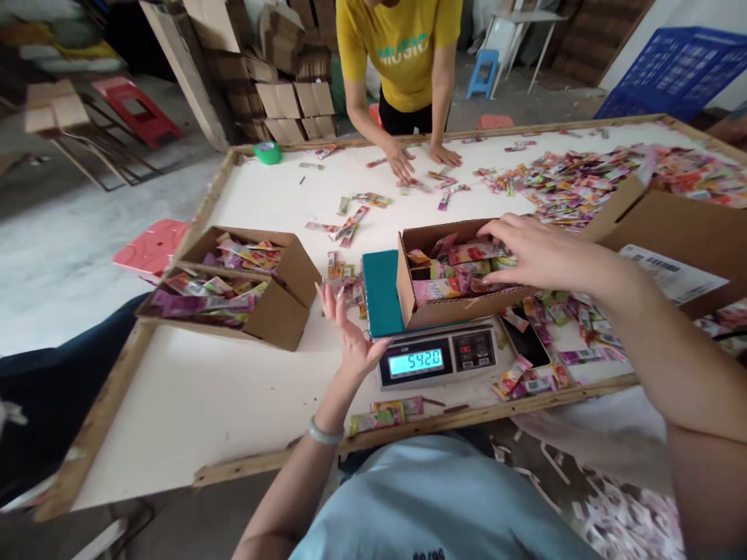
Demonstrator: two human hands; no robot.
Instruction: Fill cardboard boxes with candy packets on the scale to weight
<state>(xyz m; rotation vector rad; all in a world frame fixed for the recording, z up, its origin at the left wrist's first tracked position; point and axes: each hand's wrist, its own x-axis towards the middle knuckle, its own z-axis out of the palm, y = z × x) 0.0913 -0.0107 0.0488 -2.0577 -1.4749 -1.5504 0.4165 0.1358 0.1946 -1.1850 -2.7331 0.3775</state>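
Note:
A cardboard box (pixel 443 307) full of colourful sachets stands on a digital scale (pixel 436 359) whose display reads 5420. My right hand (pixel 537 253) reaches over the box with fingers curled onto the sachets (pixel 452 272) inside. My left hand (pixel 350 334) hovers left of the scale, palm up, fingers spread, holding nothing. A pale bracelet sits on that wrist.
Two more sachet-filled boxes (pixel 233 288) sit at the left of the white table (pixel 204 397). A heap of sachets (pixel 577 179) covers the far right. A person in a yellow shirt (pixel 402 47) sorts sachets across the table. A large open carton (pixel 677 241) lies at right.

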